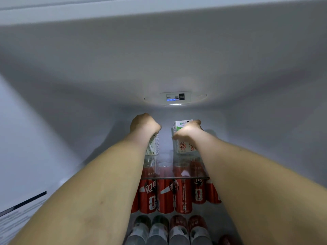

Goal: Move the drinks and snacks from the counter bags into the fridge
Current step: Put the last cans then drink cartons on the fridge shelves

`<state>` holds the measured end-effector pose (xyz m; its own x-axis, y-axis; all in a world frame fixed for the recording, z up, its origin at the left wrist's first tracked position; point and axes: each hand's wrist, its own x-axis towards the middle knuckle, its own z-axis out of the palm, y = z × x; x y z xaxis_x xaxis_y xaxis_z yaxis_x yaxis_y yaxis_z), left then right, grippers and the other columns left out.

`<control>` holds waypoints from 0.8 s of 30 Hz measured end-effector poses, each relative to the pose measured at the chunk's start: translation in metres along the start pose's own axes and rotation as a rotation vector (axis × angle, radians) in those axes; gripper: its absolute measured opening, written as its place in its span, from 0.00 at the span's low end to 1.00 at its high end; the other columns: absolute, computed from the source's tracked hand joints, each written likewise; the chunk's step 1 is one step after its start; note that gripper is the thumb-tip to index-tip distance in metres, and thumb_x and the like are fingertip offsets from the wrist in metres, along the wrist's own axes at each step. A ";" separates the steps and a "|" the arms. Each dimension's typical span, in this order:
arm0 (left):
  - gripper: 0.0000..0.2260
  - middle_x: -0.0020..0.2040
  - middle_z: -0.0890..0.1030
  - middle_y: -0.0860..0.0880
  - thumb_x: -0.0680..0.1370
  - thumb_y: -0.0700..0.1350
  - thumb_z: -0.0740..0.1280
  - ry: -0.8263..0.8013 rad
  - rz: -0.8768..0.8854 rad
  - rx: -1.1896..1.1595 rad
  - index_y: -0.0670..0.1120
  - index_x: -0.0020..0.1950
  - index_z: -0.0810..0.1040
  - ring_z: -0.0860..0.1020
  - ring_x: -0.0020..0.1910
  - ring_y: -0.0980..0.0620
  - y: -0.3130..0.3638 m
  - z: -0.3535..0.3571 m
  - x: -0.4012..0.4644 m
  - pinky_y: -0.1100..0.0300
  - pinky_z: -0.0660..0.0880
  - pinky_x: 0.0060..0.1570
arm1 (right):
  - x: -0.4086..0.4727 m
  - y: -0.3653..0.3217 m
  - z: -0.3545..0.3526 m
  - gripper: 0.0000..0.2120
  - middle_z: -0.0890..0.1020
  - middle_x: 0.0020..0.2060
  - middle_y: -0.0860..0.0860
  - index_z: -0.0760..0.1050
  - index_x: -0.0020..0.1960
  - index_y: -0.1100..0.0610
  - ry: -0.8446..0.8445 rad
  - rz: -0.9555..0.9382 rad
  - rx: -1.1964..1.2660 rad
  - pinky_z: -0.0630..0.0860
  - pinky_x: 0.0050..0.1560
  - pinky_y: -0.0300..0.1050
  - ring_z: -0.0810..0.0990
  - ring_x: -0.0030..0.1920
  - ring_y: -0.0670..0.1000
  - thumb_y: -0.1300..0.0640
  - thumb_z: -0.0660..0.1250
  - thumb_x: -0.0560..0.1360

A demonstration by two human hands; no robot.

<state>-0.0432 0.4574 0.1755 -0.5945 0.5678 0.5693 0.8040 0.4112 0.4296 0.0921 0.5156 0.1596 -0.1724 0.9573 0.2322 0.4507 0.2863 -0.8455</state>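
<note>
2 bare forearms are extended deep into the fridge (53,121), above the glass shelf (177,178). At the far left, a printed label (19,220) is seen on the inner side wall. The left hand (144,123) is curled in a grip over the top of the left milk carton (153,145), which is largely hidden behind the wrist. A gap is noted between the 2 cartons. The right hand (188,130) is closed in a grip around the right milk carton (183,138). Both cartons are held upright at the back of the glass shelf. A control panel (175,97) with blue lights is set in the ceiling. Below, red cola cans (165,195) and bottles (159,230) are stored in rows.
</note>
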 end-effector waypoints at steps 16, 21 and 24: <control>0.13 0.43 0.78 0.47 0.75 0.55 0.63 0.000 0.001 0.089 0.45 0.45 0.77 0.76 0.38 0.47 0.001 0.012 0.003 0.62 0.67 0.33 | 0.004 0.009 0.006 0.48 0.70 0.51 0.55 0.53 0.68 0.59 0.003 -0.036 -0.036 0.71 0.44 0.48 0.72 0.48 0.56 0.44 0.81 0.63; 0.20 0.62 0.76 0.44 0.77 0.58 0.62 -0.013 -0.028 0.155 0.47 0.62 0.77 0.77 0.59 0.45 0.002 0.013 0.001 0.58 0.69 0.45 | 0.001 0.012 0.004 0.47 0.73 0.57 0.57 0.54 0.69 0.60 0.000 -0.058 -0.062 0.74 0.47 0.48 0.75 0.52 0.56 0.44 0.80 0.65; 0.24 0.65 0.73 0.42 0.77 0.58 0.63 0.002 -0.061 0.113 0.44 0.68 0.72 0.75 0.63 0.44 0.003 0.011 -0.002 0.57 0.68 0.48 | -0.003 0.013 0.001 0.47 0.75 0.56 0.57 0.53 0.70 0.62 -0.004 -0.091 -0.093 0.74 0.47 0.47 0.77 0.54 0.56 0.45 0.79 0.66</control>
<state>-0.0396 0.4650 0.1680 -0.6421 0.5382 0.5460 0.7624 0.5226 0.3815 0.0976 0.5164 0.1476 -0.2197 0.9271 0.3036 0.5121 0.3745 -0.7730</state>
